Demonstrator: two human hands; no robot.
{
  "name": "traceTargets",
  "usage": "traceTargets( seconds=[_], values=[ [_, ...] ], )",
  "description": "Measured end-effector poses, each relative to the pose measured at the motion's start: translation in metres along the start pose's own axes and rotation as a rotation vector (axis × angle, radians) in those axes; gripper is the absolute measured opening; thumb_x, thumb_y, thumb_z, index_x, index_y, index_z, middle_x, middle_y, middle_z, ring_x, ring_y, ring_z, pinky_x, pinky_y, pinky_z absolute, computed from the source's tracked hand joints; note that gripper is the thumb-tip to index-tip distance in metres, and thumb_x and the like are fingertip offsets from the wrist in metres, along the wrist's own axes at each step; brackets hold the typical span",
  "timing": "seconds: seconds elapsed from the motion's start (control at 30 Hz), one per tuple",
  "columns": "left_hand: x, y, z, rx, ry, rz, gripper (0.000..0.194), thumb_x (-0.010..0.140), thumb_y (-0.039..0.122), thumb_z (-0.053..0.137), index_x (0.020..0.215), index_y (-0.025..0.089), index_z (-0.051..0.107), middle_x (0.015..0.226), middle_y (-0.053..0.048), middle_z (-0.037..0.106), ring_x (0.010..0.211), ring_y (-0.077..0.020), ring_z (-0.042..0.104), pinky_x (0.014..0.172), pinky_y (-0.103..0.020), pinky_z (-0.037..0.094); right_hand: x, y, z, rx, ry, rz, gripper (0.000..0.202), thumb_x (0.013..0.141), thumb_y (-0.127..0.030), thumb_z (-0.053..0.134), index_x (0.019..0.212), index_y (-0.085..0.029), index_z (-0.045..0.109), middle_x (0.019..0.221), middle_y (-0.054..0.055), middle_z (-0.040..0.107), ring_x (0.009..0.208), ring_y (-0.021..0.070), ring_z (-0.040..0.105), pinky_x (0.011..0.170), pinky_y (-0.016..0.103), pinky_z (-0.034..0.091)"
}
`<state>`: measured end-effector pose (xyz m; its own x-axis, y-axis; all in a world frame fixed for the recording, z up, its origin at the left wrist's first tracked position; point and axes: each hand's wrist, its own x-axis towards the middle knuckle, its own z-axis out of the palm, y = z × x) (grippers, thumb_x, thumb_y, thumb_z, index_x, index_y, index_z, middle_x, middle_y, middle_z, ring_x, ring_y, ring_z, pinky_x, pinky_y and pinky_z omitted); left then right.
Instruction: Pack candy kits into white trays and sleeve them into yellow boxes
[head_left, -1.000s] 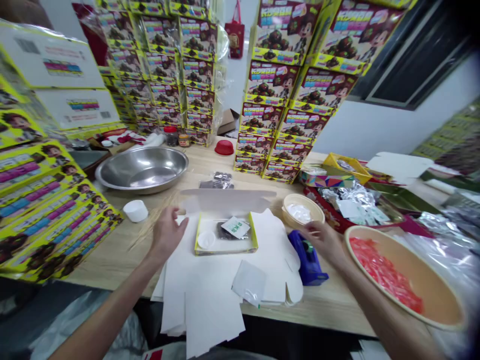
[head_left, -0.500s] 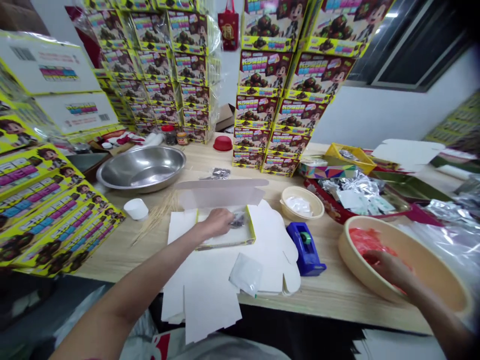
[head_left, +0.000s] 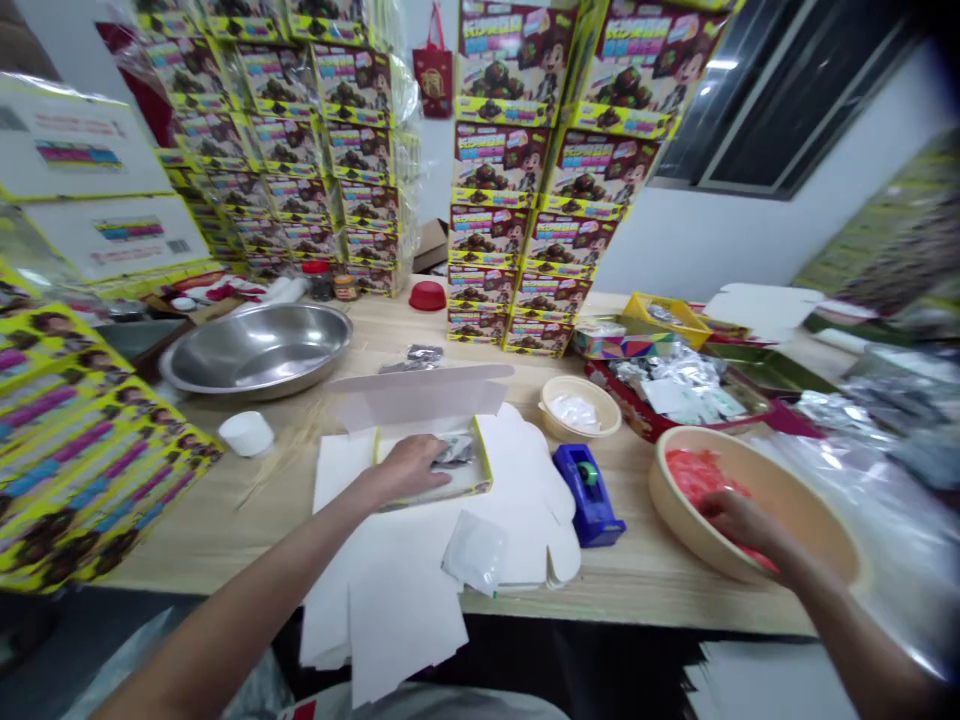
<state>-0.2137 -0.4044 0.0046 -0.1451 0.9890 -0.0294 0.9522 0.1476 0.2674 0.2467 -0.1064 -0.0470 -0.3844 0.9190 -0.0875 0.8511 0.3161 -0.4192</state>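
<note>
My left hand [head_left: 409, 468] is inside the open shallow carton [head_left: 484, 490] with a yellow edge, its lid raised at the back. Thumb and fingers are apart, beside a dark, shiny packet [head_left: 456, 450] that lies in the carton. My right hand [head_left: 739, 520] reaches into a large cream basin [head_left: 817, 530], its fingers curled onto red plastic-looking packets [head_left: 697, 472]; the fingertips are partly hidden among them. Under the carton lie flat white carton blanks [head_left: 405, 580], with a clear-white sachet [head_left: 476, 552] on top.
A blue tape dispenser [head_left: 589, 497] stands between the blanks and the basin. Behind are a small cream bowl [head_left: 611, 415] with white sachets, a steel bowl [head_left: 259, 350], a white cup [head_left: 246, 433] and a red dish [head_left: 427, 295]. Tall stacks of printed boxes [head_left: 499, 160] rise at the back.
The view has turned a little to the right. My left hand has loosened from the dark packet, which now lies in the carton. My right hand stays in the basin among the red packets.
</note>
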Motion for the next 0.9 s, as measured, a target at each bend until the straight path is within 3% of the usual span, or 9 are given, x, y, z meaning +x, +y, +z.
traceTargets(
  seconds=[0.07, 0.13, 0.27, 0.4, 0.47, 0.57, 0.73, 0.8, 0.9],
  values=[
    [-0.007, -0.007, 0.006, -0.046, 0.103, 0.025, 0.046, 0.072, 0.039, 0.060, 0.113, 0.019, 0.061, 0.121, -0.012, 0.060, 0.111, -0.0279, 0.056, 0.093, -0.035, 0.044, -0.010, -0.009, -0.014, 0.268, -0.044, 0.015, 0.015, 0.055, -0.030, 0.064, 0.050, -0.017, 0.060, 0.046, 0.002, 0.055, 0.044, 0.0156, 0.049, 0.045, 0.027, 0.035],
    [-0.012, -0.020, 0.014, -0.071, 0.220, 0.015, 0.051, 0.073, 0.046, 0.058, 0.116, 0.018, 0.060, 0.131, -0.014, 0.054, 0.121, -0.0290, 0.050, 0.101, -0.039, 0.040, -0.017, -0.017, -0.024, 0.561, 0.086, 0.097, 0.026, 0.051, -0.038, 0.070, 0.050, -0.016, 0.058, 0.043, 0.000, 0.050, 0.041, 0.0135, 0.045, 0.042, 0.025, 0.033],
    [-0.022, -0.044, 0.025, -0.162, 0.396, -0.043, 0.046, 0.073, 0.059, 0.053, 0.106, 0.029, 0.062, 0.122, -0.002, 0.062, 0.112, -0.0264, 0.057, 0.098, -0.042, 0.043, -0.020, -0.021, -0.036, 0.741, 0.306, 0.187, 0.037, 0.049, -0.048, 0.072, 0.056, -0.017, 0.053, 0.044, -0.003, 0.047, 0.041, 0.0106, 0.043, 0.041, 0.023, 0.034],
    [-0.051, -0.051, 0.018, -0.230, 0.472, -0.194, 0.034, 0.072, 0.065, 0.050, 0.094, 0.040, 0.060, 0.102, 0.014, 0.068, 0.078, -0.0206, 0.065, 0.082, -0.042, 0.051, -0.021, -0.039, -0.045, 0.908, 0.344, 0.148, 0.039, 0.050, -0.050, 0.072, 0.060, -0.019, 0.051, 0.052, -0.001, 0.051, 0.043, 0.0094, 0.043, 0.041, 0.024, 0.038],
    [-0.066, -0.050, 0.013, -0.252, 0.483, -0.285, 0.032, 0.073, 0.064, 0.050, 0.091, 0.039, 0.060, 0.097, 0.015, 0.068, 0.050, -0.0132, 0.054, 0.068, -0.038, 0.052, -0.021, -0.067, -0.041, 0.984, 0.274, 0.092, 0.038, 0.052, -0.048, 0.073, 0.063, -0.019, 0.053, 0.057, 0.000, 0.053, 0.045, 0.0093, 0.043, 0.042, 0.024, 0.040],
    [-0.083, -0.049, 0.004, -0.301, 0.598, -0.345, 0.031, 0.073, 0.058, 0.053, 0.086, 0.031, 0.062, 0.091, 0.008, 0.069, 0.049, -0.0126, 0.052, 0.060, -0.032, 0.049, -0.018, -0.134, -0.011, 1.085, 0.081, -0.007, 0.034, 0.057, -0.044, 0.074, 0.066, -0.018, 0.055, 0.061, 0.001, 0.055, 0.049, 0.0092, 0.046, 0.044, 0.023, 0.041],
    [-0.089, -0.066, -0.006, -0.363, 0.777, -0.454, 0.027, 0.075, 0.043, 0.055, 0.085, 0.019, 0.062, 0.082, -0.004, 0.066, 0.075, -0.0180, 0.062, 0.072, -0.029, 0.049, -0.020, -0.283, 0.080, 1.239, -0.356, -0.137, 0.033, 0.059, -0.041, 0.076, 0.064, -0.017, 0.054, 0.058, 0.000, 0.055, 0.048, 0.0085, 0.047, 0.045, 0.022, 0.040],
    [-0.091, -0.075, -0.010, -0.372, 0.769, -0.516, 0.031, 0.075, 0.041, 0.056, 0.094, 0.017, 0.061, 0.084, -0.005, 0.065, 0.072, -0.0168, 0.060, 0.069, -0.029, 0.049, -0.025, -0.326, 0.110, 1.168, -0.434, -0.150, 0.033, 0.059, -0.043, 0.074, 0.065, -0.016, 0.055, 0.056, -0.001, 0.055, 0.049, 0.0094, 0.049, 0.045, 0.022, 0.041],
    [-0.090, -0.085, -0.017, -0.348, 0.728, -0.538, 0.039, 0.074, 0.040, 0.057, 0.104, 0.015, 0.059, 0.087, -0.005, 0.062, 0.072, -0.0163, 0.058, 0.069, -0.029, 0.048, -0.022, -0.349, 0.130, 0.990, -0.355, -0.204, 0.033, 0.057, -0.042, 0.073, 0.066, -0.016, 0.056, 0.059, 0.000, 0.055, 0.054, 0.0122, 0.052, 0.044, 0.023, 0.042]
  ],
)
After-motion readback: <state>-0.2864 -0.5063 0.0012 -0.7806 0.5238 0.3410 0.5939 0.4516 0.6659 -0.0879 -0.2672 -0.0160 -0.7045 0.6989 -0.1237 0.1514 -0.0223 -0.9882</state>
